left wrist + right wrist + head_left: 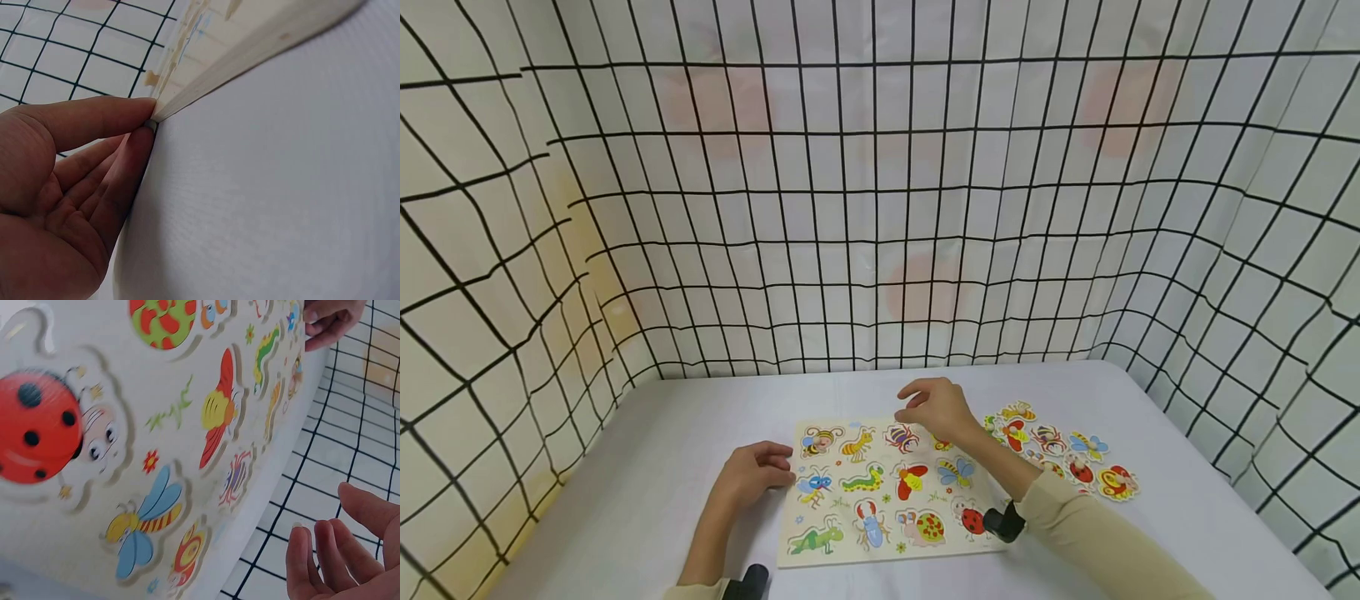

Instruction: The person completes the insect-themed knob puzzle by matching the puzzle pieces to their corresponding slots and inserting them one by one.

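A cream puzzle board [846, 521] with printed insects in cut-out outlines lies flat on the white table. At its left edge my left hand [751, 475] rests, the thumb and fingertips touching the rim; the left wrist view shows this thumb [100, 119] fairly straight against the board's edge [250, 56]. Above the far edge, over the spider picture [901, 437], hangs my right hand [938, 408]. Its fingers are loosely bent, and in the right wrist view that hand [344, 556] shows nothing between thumb and fingers. The ladybird picture [37, 428] appears close up there.
Several loose insect puzzle pieces, among them a blue-winged dragonfly [1088, 446] and a round red-and-yellow one [1117, 482], lie in a cluster right of the board, beside the right forearm. White walls with black grid lines [874, 208] enclose the table [625, 483] behind and at both sides.
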`<state>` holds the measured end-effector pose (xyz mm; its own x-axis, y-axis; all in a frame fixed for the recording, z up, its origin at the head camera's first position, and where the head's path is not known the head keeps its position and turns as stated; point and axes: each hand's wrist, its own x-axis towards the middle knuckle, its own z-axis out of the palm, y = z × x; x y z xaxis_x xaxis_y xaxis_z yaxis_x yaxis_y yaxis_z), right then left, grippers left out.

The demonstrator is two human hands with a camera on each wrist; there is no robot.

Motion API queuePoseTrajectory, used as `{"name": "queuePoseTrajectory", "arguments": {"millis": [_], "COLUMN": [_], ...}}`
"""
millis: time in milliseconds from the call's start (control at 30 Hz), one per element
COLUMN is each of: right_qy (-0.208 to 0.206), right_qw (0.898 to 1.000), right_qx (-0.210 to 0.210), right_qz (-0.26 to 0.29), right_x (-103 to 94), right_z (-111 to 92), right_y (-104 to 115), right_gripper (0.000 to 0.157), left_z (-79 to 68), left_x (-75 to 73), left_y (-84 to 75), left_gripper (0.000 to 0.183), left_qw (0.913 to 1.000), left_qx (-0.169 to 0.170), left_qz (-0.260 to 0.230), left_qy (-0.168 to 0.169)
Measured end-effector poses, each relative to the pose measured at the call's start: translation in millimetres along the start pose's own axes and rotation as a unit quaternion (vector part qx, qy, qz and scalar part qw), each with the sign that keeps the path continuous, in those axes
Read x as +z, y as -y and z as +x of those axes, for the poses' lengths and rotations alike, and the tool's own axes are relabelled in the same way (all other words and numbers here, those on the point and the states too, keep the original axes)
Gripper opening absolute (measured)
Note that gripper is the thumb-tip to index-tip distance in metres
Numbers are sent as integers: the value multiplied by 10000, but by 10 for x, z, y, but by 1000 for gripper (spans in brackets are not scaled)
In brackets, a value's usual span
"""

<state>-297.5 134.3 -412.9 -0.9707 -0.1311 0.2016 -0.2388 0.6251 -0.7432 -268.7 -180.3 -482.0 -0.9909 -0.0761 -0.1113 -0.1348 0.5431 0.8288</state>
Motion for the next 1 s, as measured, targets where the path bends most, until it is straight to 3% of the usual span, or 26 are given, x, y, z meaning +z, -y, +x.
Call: {"name": "queuePoseTrajectory", "arguments": {"millis": [667, 1000], "right_qy": [-137, -347], "right_qw": [9969, 9940], "right_qx": [721, 1005], "right_qz": [-274, -265], "right_x": [-733, -1044], "right_z": [-63, -82], "right_y": [-415, -723], "right_gripper": [41, 41], "left_z": [-13, -1], "left_x": [16, 17], "left_y": [4, -11], "left_gripper": [40, 39], "left_qw": [9999, 9998], "left_qx": [-117, -146], "left_qz": [59, 81], "left_qy": [-26, -71]}}
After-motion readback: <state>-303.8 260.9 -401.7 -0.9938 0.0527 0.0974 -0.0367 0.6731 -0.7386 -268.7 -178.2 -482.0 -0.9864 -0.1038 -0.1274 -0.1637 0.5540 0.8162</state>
